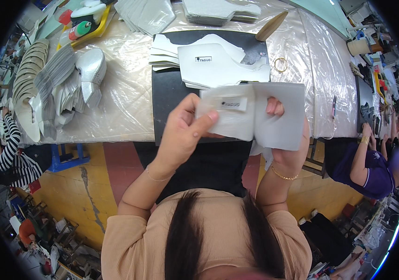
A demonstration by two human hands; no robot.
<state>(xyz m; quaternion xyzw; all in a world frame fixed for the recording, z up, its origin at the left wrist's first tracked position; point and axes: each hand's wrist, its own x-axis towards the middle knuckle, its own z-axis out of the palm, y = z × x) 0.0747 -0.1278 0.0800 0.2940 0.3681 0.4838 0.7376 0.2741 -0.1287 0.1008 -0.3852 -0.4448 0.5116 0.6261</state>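
Observation:
Above the table's near edge, my left hand [185, 123] pinches a white cut piece [237, 126], thumb on top. A small white label with a dark print [231, 103] lies on that piece. My right hand [275, 108] grips a greyish-white sheet [290, 102] that adjoins the piece; its fingertips show over the sheet and the rest of the hand is partly behind it. Whether the piece and sheet are joined cannot be told. Just beyond, a stack of similar white cut pieces [218, 67], the top one printed, rests on a black board [167, 91].
Stacked pale shoe-part pieces [59, 77] and a yellow tray [98, 35] with bottles stand on the left. Farther back are more white stacks [216, 11] and a pointed wooden tool [272, 25]. A tape ring [280, 65] and a pen-like tool [334, 106] lie right. People sit at both sides.

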